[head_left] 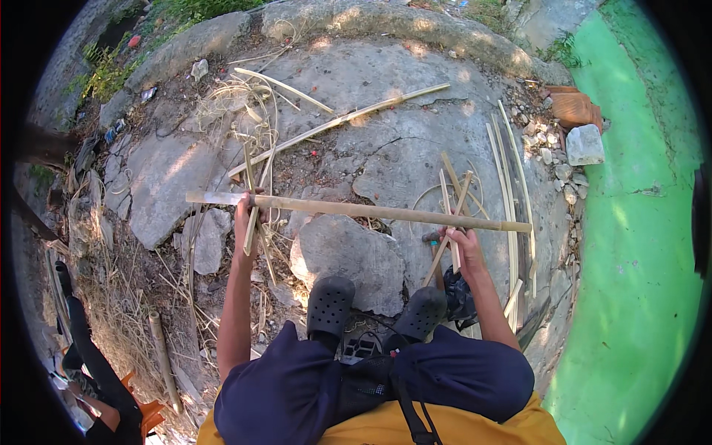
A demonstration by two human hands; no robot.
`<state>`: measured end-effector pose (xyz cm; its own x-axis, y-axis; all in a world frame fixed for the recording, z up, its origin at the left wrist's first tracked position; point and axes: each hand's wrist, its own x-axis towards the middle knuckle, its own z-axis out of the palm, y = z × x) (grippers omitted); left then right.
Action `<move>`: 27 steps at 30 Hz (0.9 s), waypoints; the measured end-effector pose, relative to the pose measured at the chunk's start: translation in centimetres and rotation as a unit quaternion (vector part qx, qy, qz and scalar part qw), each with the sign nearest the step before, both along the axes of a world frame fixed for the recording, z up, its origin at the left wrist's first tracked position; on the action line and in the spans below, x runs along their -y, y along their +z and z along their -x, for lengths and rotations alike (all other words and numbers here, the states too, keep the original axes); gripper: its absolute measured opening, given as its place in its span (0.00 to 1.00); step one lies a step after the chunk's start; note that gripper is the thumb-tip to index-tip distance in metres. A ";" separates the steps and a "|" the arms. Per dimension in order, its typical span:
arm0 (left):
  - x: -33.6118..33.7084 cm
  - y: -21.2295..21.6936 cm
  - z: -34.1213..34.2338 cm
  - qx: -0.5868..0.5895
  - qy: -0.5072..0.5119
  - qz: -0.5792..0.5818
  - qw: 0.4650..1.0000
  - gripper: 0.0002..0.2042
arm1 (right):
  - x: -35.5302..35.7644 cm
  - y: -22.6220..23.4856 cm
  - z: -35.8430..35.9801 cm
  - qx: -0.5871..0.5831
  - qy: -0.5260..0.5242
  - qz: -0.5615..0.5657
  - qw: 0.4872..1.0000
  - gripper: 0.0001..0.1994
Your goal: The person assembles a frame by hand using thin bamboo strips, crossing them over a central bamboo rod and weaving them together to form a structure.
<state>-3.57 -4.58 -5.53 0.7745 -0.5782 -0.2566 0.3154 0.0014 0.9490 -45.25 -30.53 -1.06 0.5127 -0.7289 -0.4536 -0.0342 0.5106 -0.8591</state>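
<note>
The knees in dark blue shorts (371, 386) are closest, at six o'clock; just past them two dark clogs (331, 300) rest on a grey rock (348, 256); the person sits on cracked stone ground (415, 111).

The left hand (248, 215) is up at about nine o'clock from the rock; its fingers are wrapped tight around a long bamboo pole (356, 210) near the pole's left end; some thin bamboo strips (252, 222) hang down by that hand, and I cannot tell if it pinches them too.

The right hand (463, 241) is at about three o'clock; it is closed on a tool with a dark handle (439, 261), and I think that is a knife, but the blade is hard to see; the hand sits just under the pole near its right end.

The pole lies flat across, from nine to three o'clock, held up over the rock and feet.

It looks like the step is getting the pole ready to cut or split; the next move would need the left hand to hold steady and the tool to meet the pole cleanly, away from the fingers.

More cut strips (512, 185) lie at two o'clock; a white stone block (584, 144) sits near the green floor (638, 245).
</note>
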 end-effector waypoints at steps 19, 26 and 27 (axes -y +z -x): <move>-4.4 1.5 -2.5 -0.047 0.019 0.014 0.999 0.23 | 1.8 -0.9 3.0 -0.039 -0.042 0.042 0.997 0.33; -3.6 2.1 -1.5 -0.041 -0.009 -0.023 0.999 0.23 | 2.1 -0.6 3.8 -0.029 -0.055 0.027 0.998 0.29; -3.6 2.2 -1.4 -0.042 -0.006 -0.027 0.999 0.23 | 2.2 -0.6 3.9 -0.028 -0.056 0.028 0.998 0.29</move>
<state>-2.18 -0.96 -3.37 0.7418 -0.5715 -0.3510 0.3936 -0.0528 0.9178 -49.19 -32.69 -1.71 0.4016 -0.8048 -0.4371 -0.0292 0.4658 -0.8844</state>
